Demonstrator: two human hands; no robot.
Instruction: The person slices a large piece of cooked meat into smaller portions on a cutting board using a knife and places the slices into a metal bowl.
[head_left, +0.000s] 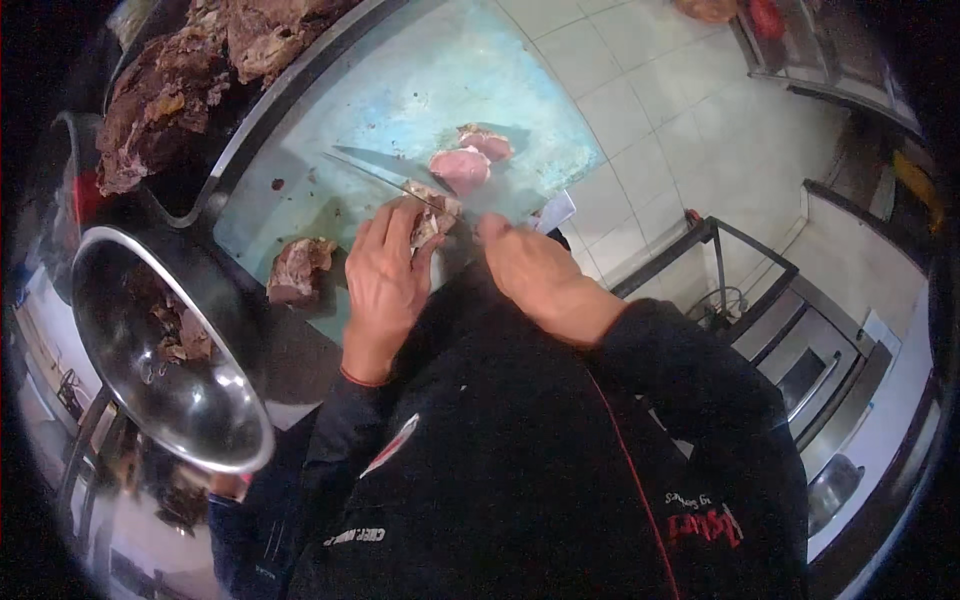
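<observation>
My right hand (529, 266) grips the handle end of a long kitchen knife (375, 177), its blade pointing to the upper left. The blade lies across a piece of cooked meat (444, 214) on the pale blue cutting board (480, 67). Holding that piece from the near side is my left hand (384, 262), fingers bent over its left end and the thumb at its near edge. Just beyond the blade rest a pink-faced cut of meat (460, 171) and a smaller one (487, 144). Another browned chunk (296, 271) sits left of my left hand. The knife handle is mostly hidden.
A steel bowl (259, 442) with some meat scraps (187, 337) stands at the left. Large cooked meat pieces (169, 105) are heaped at the upper left, past the board's edge. A dark metal frame (750, 240) is at the right, above the tiled floor (637, 97).
</observation>
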